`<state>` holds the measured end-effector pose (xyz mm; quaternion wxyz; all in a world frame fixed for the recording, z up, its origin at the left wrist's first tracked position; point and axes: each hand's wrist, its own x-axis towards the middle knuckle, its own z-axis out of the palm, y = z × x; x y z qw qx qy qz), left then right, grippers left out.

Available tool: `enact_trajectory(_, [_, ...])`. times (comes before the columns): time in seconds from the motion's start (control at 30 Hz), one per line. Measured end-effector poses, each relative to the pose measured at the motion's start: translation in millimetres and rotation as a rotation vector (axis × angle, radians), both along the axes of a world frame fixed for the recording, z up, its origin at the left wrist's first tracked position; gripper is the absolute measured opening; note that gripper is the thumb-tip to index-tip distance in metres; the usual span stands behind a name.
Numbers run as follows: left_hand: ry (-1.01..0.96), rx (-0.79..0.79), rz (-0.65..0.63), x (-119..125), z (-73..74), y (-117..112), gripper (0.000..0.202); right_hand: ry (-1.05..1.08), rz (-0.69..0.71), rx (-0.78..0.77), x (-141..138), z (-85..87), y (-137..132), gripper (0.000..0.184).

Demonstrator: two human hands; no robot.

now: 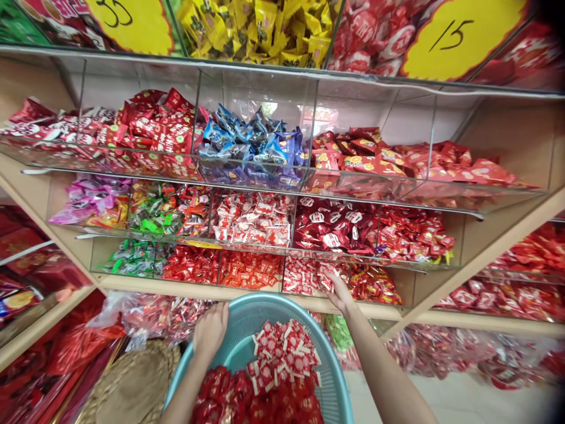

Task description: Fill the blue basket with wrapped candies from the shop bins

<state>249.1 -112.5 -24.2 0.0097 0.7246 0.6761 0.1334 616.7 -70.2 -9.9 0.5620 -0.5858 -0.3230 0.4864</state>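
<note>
My left hand [212, 330] is closed over the upper left rim of a teal plastic basket [338, 371]. Inside the basket, red-and-white wrapped candies [286, 353] lie in a heap beside and on darker red wrapped candies [225, 394]. My right hand [338, 292] reaches past the basket to the lowest shelf. Its fingers are stretched out, touching small red-and-white wrapped candies [304, 275] in a clear bin. The fingertips partly blend with the wrappers.
Clear-walled shelf bins of wrapped candies rise above, with blue ones [247, 138] in the upper row. Yellow price signs [459, 41] hang at the top. A wooden shelf edge [176, 287] runs behind the basket. A woven straw item [132, 383] stands at lower left, near bagged candies [154, 318].
</note>
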Motion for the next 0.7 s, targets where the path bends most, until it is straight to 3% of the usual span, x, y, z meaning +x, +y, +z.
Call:
enact_trajectory(0.2, [-0.006, 0.002, -0.002, -1, 0.3, 0, 0.048, 0.086, 0.058, 0.060, -21, 19.8, -29, 0.030])
enact_trajectory(0.37, [0.012, 0.006, -0.012, 0, 0.9, 1, 0.048, 0.058, 0.207, -0.043, -56, 28.0, -76, 0.033])
enact_trajectory(0.47, [0.010, 0.003, -0.015, 0, 2.0, 1, 0.047, -0.014, 0.258, -0.036, -77, 23.8, -98, 0.041])
enact_trajectory(0.7, [0.024, 0.027, -0.009, -1, 0.6, 0, 0.048, -0.415, 0.321, -0.079, -110, -0.1, -123, 0.041])
